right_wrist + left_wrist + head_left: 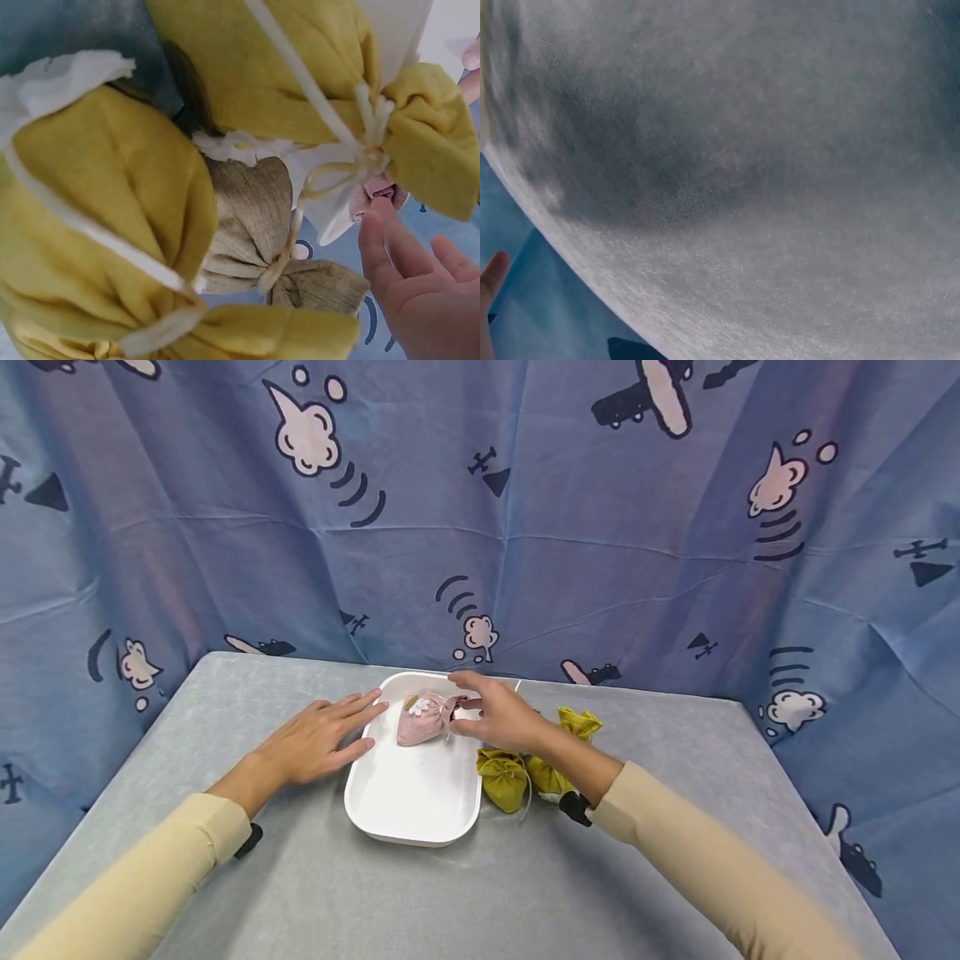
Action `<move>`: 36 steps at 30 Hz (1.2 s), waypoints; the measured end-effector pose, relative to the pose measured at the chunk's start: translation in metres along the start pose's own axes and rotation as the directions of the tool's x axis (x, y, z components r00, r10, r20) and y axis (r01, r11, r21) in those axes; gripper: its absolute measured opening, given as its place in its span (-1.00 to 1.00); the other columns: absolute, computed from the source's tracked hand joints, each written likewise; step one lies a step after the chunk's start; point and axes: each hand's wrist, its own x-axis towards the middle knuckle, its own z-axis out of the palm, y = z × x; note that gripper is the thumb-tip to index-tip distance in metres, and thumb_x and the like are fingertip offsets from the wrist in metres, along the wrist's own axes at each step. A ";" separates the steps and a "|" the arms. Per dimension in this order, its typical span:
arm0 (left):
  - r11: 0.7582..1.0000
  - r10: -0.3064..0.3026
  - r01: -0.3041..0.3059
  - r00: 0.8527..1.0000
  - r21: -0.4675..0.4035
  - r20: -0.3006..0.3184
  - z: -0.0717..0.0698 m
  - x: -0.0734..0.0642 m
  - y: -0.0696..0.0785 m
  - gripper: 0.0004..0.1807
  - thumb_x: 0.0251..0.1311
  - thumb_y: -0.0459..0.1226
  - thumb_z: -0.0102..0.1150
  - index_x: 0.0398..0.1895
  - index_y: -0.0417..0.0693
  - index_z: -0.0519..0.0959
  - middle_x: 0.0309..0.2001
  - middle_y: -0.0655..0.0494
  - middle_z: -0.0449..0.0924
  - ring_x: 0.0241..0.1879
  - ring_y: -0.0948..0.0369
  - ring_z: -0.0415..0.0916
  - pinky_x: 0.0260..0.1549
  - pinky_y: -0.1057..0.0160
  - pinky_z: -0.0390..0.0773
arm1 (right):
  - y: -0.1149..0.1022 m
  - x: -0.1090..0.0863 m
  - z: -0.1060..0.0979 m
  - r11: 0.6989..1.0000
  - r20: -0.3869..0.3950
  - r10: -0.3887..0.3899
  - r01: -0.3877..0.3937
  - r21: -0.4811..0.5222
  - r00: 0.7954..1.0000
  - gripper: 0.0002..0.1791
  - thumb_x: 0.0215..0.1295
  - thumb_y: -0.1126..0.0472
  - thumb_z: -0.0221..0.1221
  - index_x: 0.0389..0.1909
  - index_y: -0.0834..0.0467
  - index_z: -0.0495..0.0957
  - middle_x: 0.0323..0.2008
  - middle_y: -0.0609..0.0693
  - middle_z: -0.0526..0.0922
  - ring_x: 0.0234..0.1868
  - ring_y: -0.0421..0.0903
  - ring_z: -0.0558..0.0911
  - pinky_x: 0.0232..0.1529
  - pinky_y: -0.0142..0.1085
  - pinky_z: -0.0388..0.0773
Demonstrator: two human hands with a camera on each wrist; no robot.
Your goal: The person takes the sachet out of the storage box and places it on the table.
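A small pink drawstring pouch with a white flower lies in the upper part of a white tray. My right hand reaches over the tray's right side, thumb and forefinger spread apart about the pouch's gathered top. In the right wrist view, its fingertips touch the pink cloth. My left hand has straight, spread fingers at the tray's left rim. Only one of its fingers shows at the edge of the left wrist view.
Mustard-yellow pouches with pale strings lie right of the tray, partly beneath my right forearm. A brown pouch shows among them in the right wrist view. The grey-covered table meets a blue patterned curtain at the back.
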 end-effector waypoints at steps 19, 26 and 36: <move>1.000 -0.006 0.006 1.000 -0.005 0.004 0.001 -0.001 -0.001 -0.32 0.48 0.14 -0.15 0.56 0.11 0.18 0.56 0.09 0.04 0.48 0.01 0.12 0.24 -0.21 0.28 | 0.002 0.011 0.006 0.996 0.026 0.091 -0.090 -0.003 0.996 -0.17 0.22 0.32 0.36 0.48 0.24 0.20 0.42 0.25 0.29 0.26 0.15 0.52 0.18 -0.07 0.50; 1.000 -0.009 0.009 1.000 -0.014 0.002 0.001 -0.001 -0.001 -0.32 0.48 0.13 -0.14 0.56 0.12 0.18 0.56 0.10 0.04 0.48 0.01 0.13 0.24 -0.20 0.28 | -0.002 0.016 0.009 0.996 0.008 0.090 -0.090 -0.013 0.996 -0.17 0.19 0.33 0.37 0.46 0.24 0.23 0.36 0.31 0.35 0.24 0.12 0.55 0.17 -0.15 0.52; 1.000 -0.010 0.011 1.000 -0.013 0.007 0.001 -0.001 -0.002 -0.32 0.48 0.15 -0.16 0.56 0.14 0.16 0.57 0.11 0.02 0.49 0.02 0.11 0.25 -0.21 0.27 | -0.009 0.023 0.015 0.992 -0.008 0.104 -0.103 0.065 0.995 -0.17 0.21 0.38 0.34 0.47 0.24 0.18 0.34 0.35 0.35 0.21 0.09 0.58 0.06 -0.27 0.58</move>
